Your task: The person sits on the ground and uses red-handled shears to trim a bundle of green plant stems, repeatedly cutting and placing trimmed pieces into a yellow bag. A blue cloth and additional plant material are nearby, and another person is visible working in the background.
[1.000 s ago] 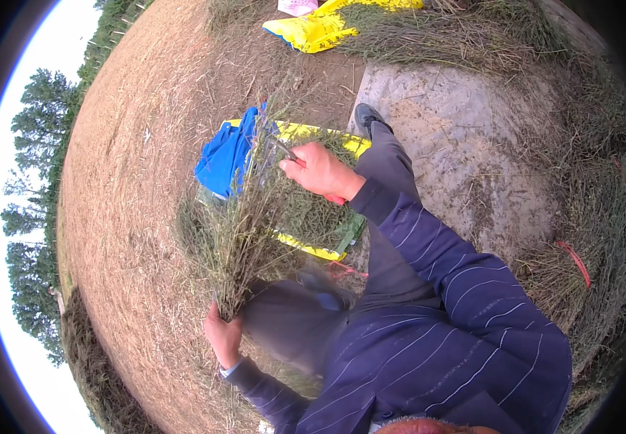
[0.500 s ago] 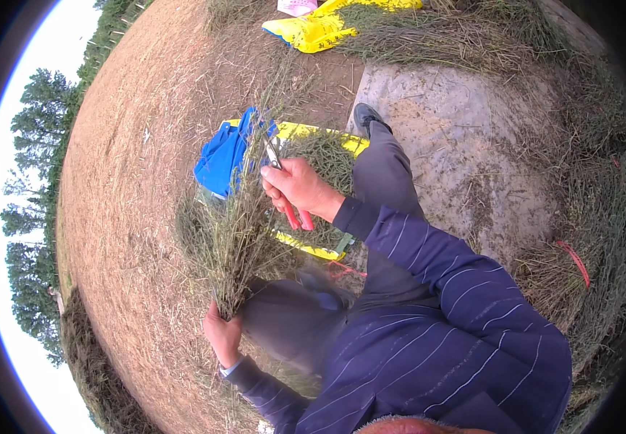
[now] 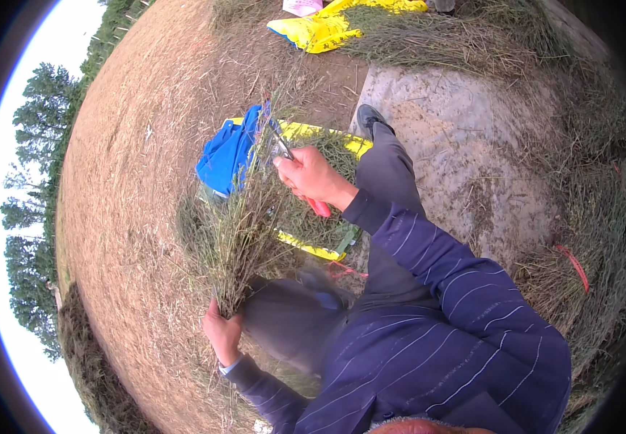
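My left hand (image 3: 224, 334) is closed round the base of a bundle of dry stalks (image 3: 235, 249), which fans out upward across the middle of the view. In my right hand (image 3: 314, 177) are pruning shears (image 3: 318, 207) with red handles; their metal blades point up and left, against the bundle's upper stalks. The handles look squeezed together in my palm. Behind the stalks lies a blue cloth or bag (image 3: 227, 153). Right of the bundle, a yellow-edged sheet or sack (image 3: 311, 249) has cut green stems (image 3: 327, 155) heaped on it.
A yellow sack (image 3: 320, 32) lies at the far side beside a long heap of cut stalks (image 3: 465, 43). A pale dusty sheet (image 3: 458, 137) spreads to the right of my leg. More stalks, with a red tie (image 3: 573, 267), lie at the right. Stubbly ground (image 3: 128, 217) stretches left.
My right hand has shifted slightly right and up with the shears. Their handles, spread apart before, are now together. My left hand keeps its hold on the bundle.
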